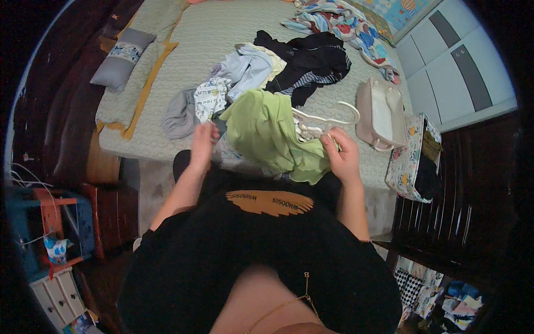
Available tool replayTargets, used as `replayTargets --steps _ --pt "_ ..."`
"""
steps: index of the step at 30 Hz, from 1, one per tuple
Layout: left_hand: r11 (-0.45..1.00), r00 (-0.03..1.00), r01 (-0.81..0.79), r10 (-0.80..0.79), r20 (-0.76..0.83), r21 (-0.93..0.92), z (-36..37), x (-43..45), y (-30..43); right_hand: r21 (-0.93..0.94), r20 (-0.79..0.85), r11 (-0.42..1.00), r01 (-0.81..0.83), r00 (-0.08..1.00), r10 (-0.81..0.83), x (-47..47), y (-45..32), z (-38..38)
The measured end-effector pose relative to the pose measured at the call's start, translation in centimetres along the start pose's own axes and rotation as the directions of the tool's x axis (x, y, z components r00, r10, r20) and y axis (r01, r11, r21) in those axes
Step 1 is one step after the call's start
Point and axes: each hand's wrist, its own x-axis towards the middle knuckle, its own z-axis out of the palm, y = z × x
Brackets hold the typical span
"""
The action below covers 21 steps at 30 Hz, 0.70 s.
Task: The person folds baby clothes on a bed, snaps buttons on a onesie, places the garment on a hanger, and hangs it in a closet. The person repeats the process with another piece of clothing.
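Observation:
A lime-green garment (260, 129) hangs spread in front of me at the bed's edge. My right hand (343, 150) pinches its right edge between thumb and fingers. Just above that hand, a white plastic clothes hanger (350, 110) shows its hook, pointing right, and part of its frame at the garment's opening. More white hanger pieces (306, 131) lie bunched there, partly hidden by the green cloth. My left hand (204, 142) is blurred, its fingers curled beside the garment's left side and below a white printed cloth (210, 98). Whether it grips anything is unclear.
Behind lie a grey garment (179, 112), a pale blue garment (250, 69) and black clothes (313, 58) on the bed (200, 37). A cream basket (361, 112) and a printed fabric bin (402, 167) holding dark clothes stand right. A grey pillow (123, 58) lies left.

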Motion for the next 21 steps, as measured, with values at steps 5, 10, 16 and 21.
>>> replayTargets --steps 5,10,16,21 --pt "0.759 0.711 0.639 -0.524 0.469 -0.121 1.8 0.1 -1.7 0.026 0.039 1.000 -0.005 0.999 0.004 0.3 -0.1 0.1" --pt "0.731 0.756 0.573 -0.297 0.584 -0.370 3.3 0.2 0.4 0.004 0.039 0.999 0.031 0.999 -0.032 0.2 -0.4 0.1" --pt "0.529 0.893 0.430 -0.131 0.431 -0.731 0.3 1.2 -1.4 -0.046 -0.119 0.999 -0.016 0.993 0.010 -0.4 1.7 -1.0" --pt "0.414 0.929 0.361 -0.085 0.359 -0.836 -4.8 0.5 -1.7 0.036 -0.214 0.989 -0.144 0.965 0.149 -0.8 3.5 -1.2"
